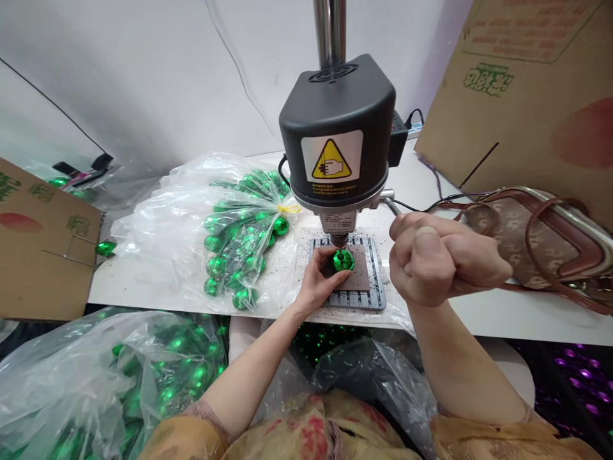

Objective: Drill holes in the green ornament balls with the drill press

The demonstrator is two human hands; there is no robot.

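My left hand (320, 280) grips a shiny green faceted ball (343, 260) between thumb and fingers. The ball rests on a brown pad (360, 273) over the slotted metal base (376, 297) of a small black drill press (339, 121). Right above the ball is the chuck (339, 239); whether the bit touches the ball I cannot tell. On the right, my right hand (438, 259) is closed in a fist round the drill press lever (391, 203), whose end is hidden inside the fingers.
Left of the press lies a clear plastic bag (167, 211) of green balls, tied with yellow. Another bag (62, 364) of green balls sits low at left. Cardboard boxes (48, 255) flank the white table (143, 291). A brown handbag (550, 236) lies at right. Dark shavings dot the tabletop.
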